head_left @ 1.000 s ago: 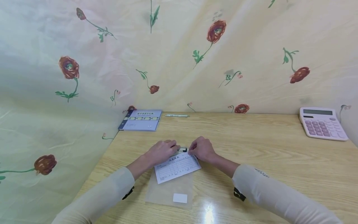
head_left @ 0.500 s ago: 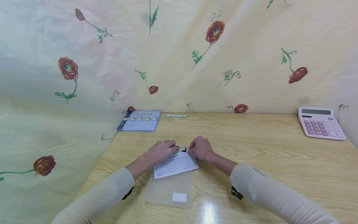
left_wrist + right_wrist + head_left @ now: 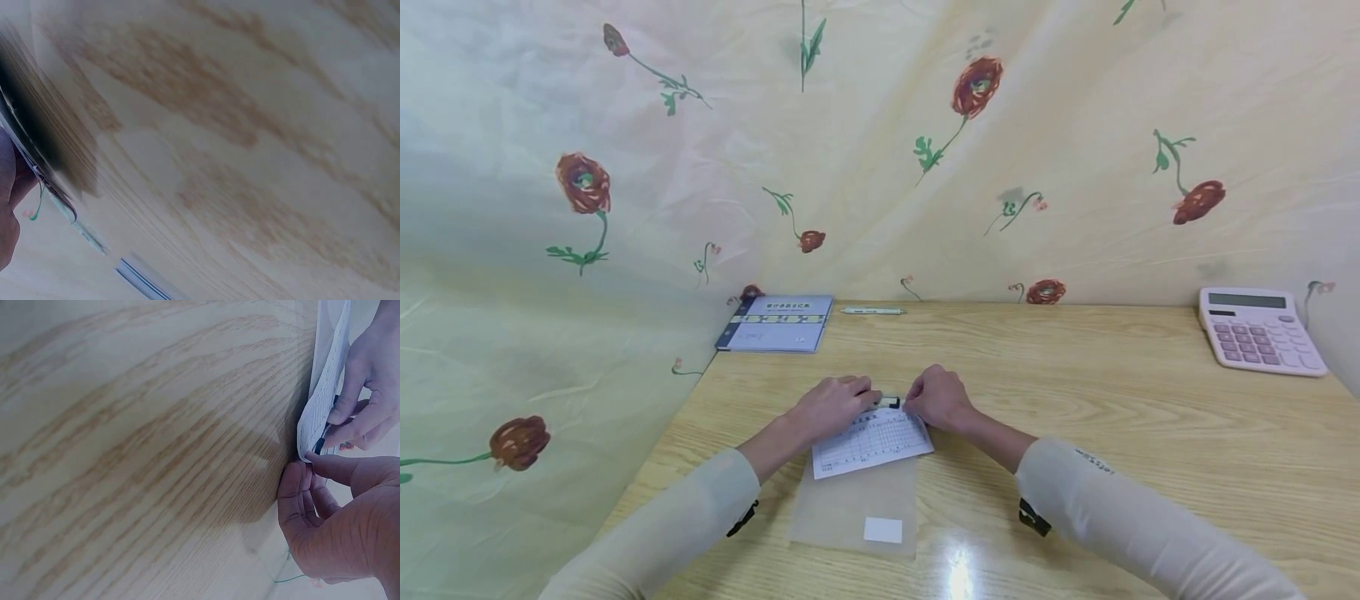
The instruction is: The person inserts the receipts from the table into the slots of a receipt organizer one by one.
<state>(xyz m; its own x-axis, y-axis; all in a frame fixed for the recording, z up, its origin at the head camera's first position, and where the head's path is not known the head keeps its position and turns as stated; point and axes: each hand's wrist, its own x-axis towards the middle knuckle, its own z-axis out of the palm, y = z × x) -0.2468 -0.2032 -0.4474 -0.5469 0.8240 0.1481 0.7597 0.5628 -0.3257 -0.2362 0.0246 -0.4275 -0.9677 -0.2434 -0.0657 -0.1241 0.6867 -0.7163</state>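
A white printed form [image 3: 871,446] with a ruled grid lies tilted over a translucent folder [image 3: 850,508] with a white label at its lower edge. My left hand [image 3: 837,407] grips a black binder clip [image 3: 893,402] with wire handles at the form's top edge; in the right wrist view its thumb and finger pinch the clip. My right hand [image 3: 940,400] pinches the form's top right corner between thumb and fingertips, close beside the clip. The left wrist view shows only a sliver of the left hand [image 3: 7,200]. How far the clip's mouth covers the papers is hidden.
At the back left of the wooden table [image 3: 1075,400] lies a blue account book [image 3: 781,325], with a pen [image 3: 874,311] to its right. A pink calculator [image 3: 1262,331] sits at the far right. Flowered cloth [image 3: 880,150] hangs behind and at the left.
The form has slid slightly up toward the clip, uncovering more of the folder below it. Both hands have kept nearly the same place and hold.
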